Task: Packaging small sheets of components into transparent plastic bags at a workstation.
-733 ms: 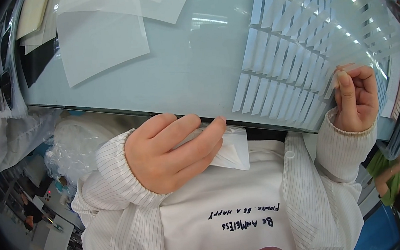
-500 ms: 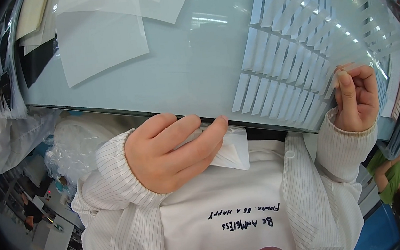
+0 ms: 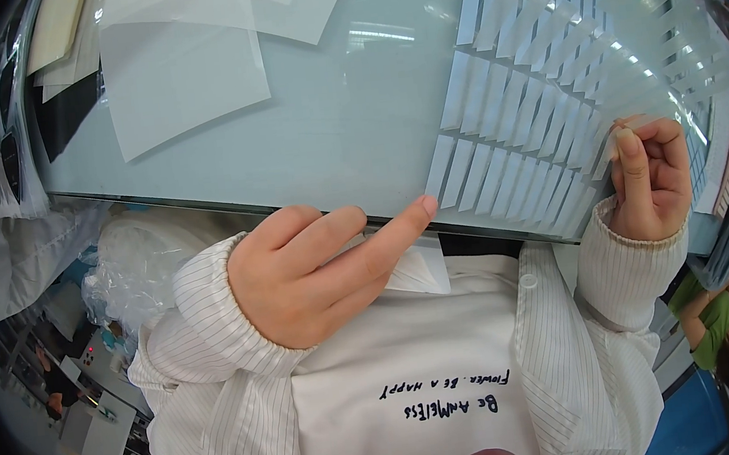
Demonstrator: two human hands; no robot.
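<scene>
My left hand (image 3: 312, 273) hovers at the near edge of the glass-topped table (image 3: 328, 134), its index finger stretched toward the nearest row of strips. Below its fingers, a white folded sheet (image 3: 420, 268) sticks out, apparently held from underneath; the thumb is hidden. Thin pale strips (image 3: 495, 116) lie in slanted, overlapping rows across the right part of the tabletop. Beside the right end of these rows, my right hand (image 3: 651, 180) is closed in a pinch, thumb against index finger. Something thin and translucent may be at its fingertips, too faint to name.
Large translucent sheets (image 3: 185, 82) lie at the back left of the table. A clear plastic bag (image 3: 142, 269) hangs below the table's left edge. Grey trays (image 3: 728, 225) are stacked at the right, and a person in green (image 3: 708, 325) sits beyond them.
My left index finger has stretched farther right, up to the strips' near corner. The white folded sheet has shifted slightly up and left, more covered by the fingers. My right hand stays put.
</scene>
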